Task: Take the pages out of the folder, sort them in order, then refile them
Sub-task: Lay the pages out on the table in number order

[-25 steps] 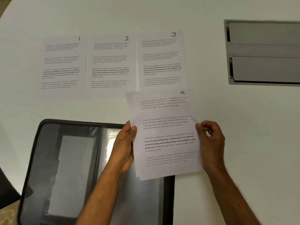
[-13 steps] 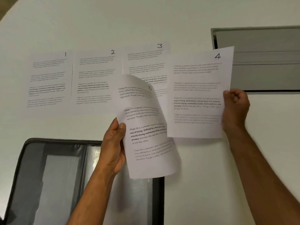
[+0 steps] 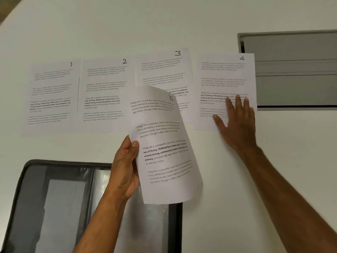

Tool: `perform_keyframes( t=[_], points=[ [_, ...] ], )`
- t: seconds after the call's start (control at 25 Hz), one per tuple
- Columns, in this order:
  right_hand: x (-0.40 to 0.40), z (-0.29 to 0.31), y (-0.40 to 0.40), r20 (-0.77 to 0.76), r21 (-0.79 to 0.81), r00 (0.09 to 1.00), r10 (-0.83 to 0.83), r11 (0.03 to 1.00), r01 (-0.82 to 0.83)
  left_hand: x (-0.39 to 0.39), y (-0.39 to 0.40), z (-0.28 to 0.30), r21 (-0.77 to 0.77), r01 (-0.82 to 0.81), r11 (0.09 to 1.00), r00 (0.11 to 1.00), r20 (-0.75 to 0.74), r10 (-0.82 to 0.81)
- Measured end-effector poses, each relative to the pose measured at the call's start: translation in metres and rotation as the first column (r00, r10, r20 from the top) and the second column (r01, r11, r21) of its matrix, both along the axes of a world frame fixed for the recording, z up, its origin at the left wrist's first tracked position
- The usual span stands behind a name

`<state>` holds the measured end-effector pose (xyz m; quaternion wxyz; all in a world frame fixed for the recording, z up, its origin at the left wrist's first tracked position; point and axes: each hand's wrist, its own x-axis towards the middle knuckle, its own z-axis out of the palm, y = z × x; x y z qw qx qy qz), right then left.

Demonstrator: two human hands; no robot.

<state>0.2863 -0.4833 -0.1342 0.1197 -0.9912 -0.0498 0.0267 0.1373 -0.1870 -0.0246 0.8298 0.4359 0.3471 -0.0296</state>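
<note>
Your left hand [image 3: 125,168] pinches the limp sheaf topped by page 10 [image 3: 164,148] at its left edge, above the folder [image 3: 60,203]; it bows, so support it underneath. Your right hand [image 3: 235,123], released flat, presses page 4 [image 3: 224,79] on the worktop [image 3: 237,198].

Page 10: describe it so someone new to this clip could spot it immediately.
Start at the open black folder at the white table's near edge. Just above its right half, the left hand grips page 10 by its left edge. Unlike the four numbered pages lying flat in a row behind, it curls in the air.
</note>
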Motion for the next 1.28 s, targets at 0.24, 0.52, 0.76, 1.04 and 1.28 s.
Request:
perform_keyframes(
  t=[0.24, 0.52, 0.76, 1.04, 1.28],
  points=[
    [0.010, -0.003, -0.018, 0.013, 0.003, 1.000, 0.028, 1.000, -0.028, 0.000, -0.003, 0.003, 0.003, -0.002, 1.000, 1.000, 0.005, 0.002],
    [-0.036, 0.038, 0.016, 0.109, 0.464, 0.993, -0.043, 0.886, -0.013, -0.005, -0.006, 0.004, -0.045, 0.009, 0.999, 0.999, 0.047, -0.006],
    [-0.127, 0.096, 0.067, -0.722, 0.670, 0.690, 0.050, 0.298, 0.680, -0.028, 0.001, 0.005, -0.078, 0.069, 0.995, 0.997, 0.025, -0.068],
    [-0.157, 0.121, 0.054, -0.760, 0.643, 0.647, 0.062, 0.220, 0.734, -0.058, 0.029, -0.011, 0.133, 0.188, 0.973, 0.980, -0.085, -0.177],
    [-0.182, 0.158, 0.091, -0.692, 0.714, 0.717, 0.081, 0.221, 0.664, -0.078, 0.056, -0.021, 0.087, 0.176, 0.981, 0.982, -0.092, -0.168]
  ],
)
